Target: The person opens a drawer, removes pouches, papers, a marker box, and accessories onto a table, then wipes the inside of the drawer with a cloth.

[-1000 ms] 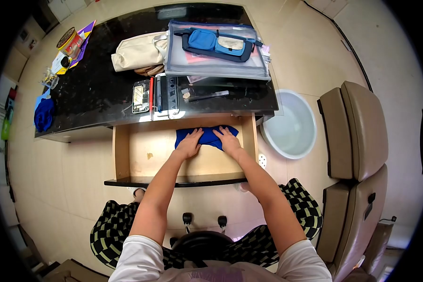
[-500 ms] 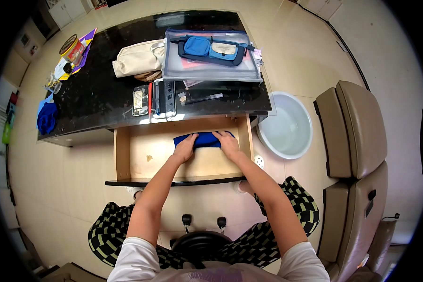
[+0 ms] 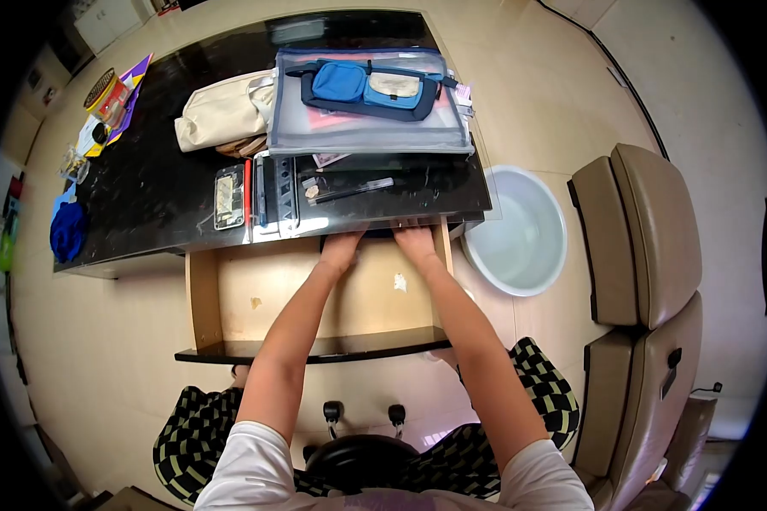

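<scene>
The wooden drawer (image 3: 315, 311) of the black table is pulled out in front of me. Both arms reach to its back, where the tabletop edge covers part of my hands. Between them shows a dark blue strip of the folded blue cloth (image 3: 378, 232); most of it is under the tabletop. My left hand (image 3: 343, 248) is at the cloth's left end, fingers mostly hidden. At the right end is my right hand (image 3: 413, 242), its fingertips also under the edge. Both hands appear closed on the cloth.
On the black table (image 3: 153, 183) lie a mesh pouch (image 3: 281, 119) with a blue waist bag (image 3: 371, 89), a cream bag (image 3: 217, 115), phone-like devices (image 3: 230, 198) and a crumpled blue cloth (image 3: 68, 232). A white basin (image 3: 520, 234) stands right of the table, near a brown sofa (image 3: 656, 230).
Both hands have moved away from me, taking the folded blue cloth from the drawer's middle to its back, under the tabletop. A white patch on the drawer floor is now uncovered.
</scene>
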Action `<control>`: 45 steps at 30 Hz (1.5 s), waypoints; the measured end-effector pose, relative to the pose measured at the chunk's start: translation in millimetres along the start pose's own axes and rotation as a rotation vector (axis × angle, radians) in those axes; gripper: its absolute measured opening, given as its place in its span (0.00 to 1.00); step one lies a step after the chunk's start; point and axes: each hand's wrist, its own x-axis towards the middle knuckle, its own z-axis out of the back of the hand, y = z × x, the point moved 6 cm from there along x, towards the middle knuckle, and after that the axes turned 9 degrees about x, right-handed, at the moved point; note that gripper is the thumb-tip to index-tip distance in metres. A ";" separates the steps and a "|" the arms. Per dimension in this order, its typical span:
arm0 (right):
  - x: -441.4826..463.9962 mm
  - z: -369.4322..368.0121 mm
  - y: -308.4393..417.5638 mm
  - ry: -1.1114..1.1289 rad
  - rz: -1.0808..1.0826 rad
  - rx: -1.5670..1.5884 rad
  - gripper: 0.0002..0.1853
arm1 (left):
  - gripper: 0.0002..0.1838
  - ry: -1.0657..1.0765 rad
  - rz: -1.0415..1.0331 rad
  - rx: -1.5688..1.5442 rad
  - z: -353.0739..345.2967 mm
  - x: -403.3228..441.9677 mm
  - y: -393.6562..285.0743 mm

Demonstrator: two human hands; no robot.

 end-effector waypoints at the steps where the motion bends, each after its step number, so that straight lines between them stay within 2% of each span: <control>1: 0.3 -13.5 -3.2 0.074 -0.035 -0.021 0.24 | 0.40 0.010 -0.022 -0.038 -8.7 2.8 2.4; 2: -0.6 -26.7 -6.5 0.147 -0.072 -0.042 0.25 | 0.40 0.012 -0.026 -0.038 -17.2 6.1 4.8; 4: -1.7 -40.8 -9.5 0.150 -0.118 -0.023 0.25 | 0.39 -0.136 -0.117 0.134 -17.6 8.9 2.9; 6: -3.3 -45.3 -10.8 0.056 -0.163 0.068 0.24 | 0.40 -0.106 -0.111 0.108 -24.1 8.6 10.4; 9: -3.4 -52.0 -9.5 0.073 -0.240 0.159 0.24 | 0.35 0.019 -0.100 0.035 -33.9 11.7 18.4; 11: -2.5 -51.1 -8.8 0.091 -0.265 0.167 0.24 | 0.28 0.114 -0.001 -0.128 -41.6 16.5 25.4; 12: -2.5 -50.2 -10.1 0.107 -0.289 0.172 0.25 | 0.28 0.112 -0.002 -0.128 -44.1 16.7 25.8; 14: -1.9 -45.3 -12.8 0.111 -0.309 0.230 0.25 | 0.24 0.113 0.144 -0.300 -49.6 15.9 33.8; 18: -3.5 -37.0 -12.8 0.153 -0.352 0.316 0.27 | 0.25 0.049 0.182 -0.346 -44.8 8.9 33.6; 21: -5.5 -32.1 -10.6 0.137 -0.332 0.297 0.27 | 0.24 0.179 0.311 -0.633 -39.8 1.7 28.0; 23: -8.6 -31.2 -8.2 0.058 -0.307 0.286 0.27 | 0.23 0.002 0.136 -0.424 -45.9 6.6 33.6; 24: -10.2 -19.5 -4.4 -0.019 -0.281 0.274 0.27 | 0.23 0.002 0.134 -0.422 -40.2 4.4 31.0; 27: -19.6 -5.2 0.3 0.064 -0.333 0.356 0.27 | 0.22 0.091 0.158 -0.586 -40.2 -2.0 26.6; 29: -23.9 2.9 3.3 0.106 -0.352 0.401 0.26 | 0.23 -0.031 -0.029 -0.349 -40.1 -6.3 21.9; 33: -33.6 2.4 8.9 0.117 -0.334 0.461 0.24 | 0.25 0.079 0.011 -0.342 -39.1 -20.5 12.5; 45: -62.5 6.3 24.9 0.220 -0.329 0.501 0.21 | 0.26 0.207 0.002 -0.296 -40.4 -56.6 -2.1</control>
